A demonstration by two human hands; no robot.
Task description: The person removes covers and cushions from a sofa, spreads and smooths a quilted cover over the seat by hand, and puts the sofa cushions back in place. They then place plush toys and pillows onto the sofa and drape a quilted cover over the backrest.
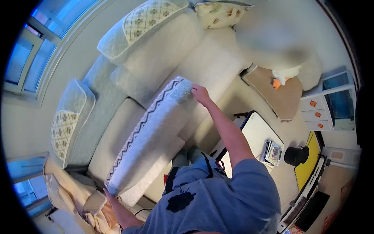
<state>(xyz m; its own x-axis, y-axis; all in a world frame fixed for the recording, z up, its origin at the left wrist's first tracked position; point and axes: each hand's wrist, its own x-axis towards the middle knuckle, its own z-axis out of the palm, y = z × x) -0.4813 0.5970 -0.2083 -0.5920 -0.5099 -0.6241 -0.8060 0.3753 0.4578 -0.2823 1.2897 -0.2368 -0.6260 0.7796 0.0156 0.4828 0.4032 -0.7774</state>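
Note:
A long, pale grey sofa cushion (pixel 150 138) with a dark zigzag band along its upper edge lies tilted across the sofa front. My right hand (pixel 200 94) grips its far right end, fingers bent over the corner. At the near left end my left hand (pixel 110 195) is closed on the lower corner, its fingers mostly hidden by the cushion. Behind the cushion, the sofa's seat base (pixel 113 132) shows, along with the beige seat (pixel 210 58) farther right.
Backrests with patterned covers (pixel 150 15) stand along the wall. To the right are a white-topped table (pixel 257 132) with stacked books (pixel 272 152), a black hat-like object (pixel 296 155) and a brown mat-like surface (pixel 272 91). Crumpled tan cloth (pixel 70 189) lies at the left.

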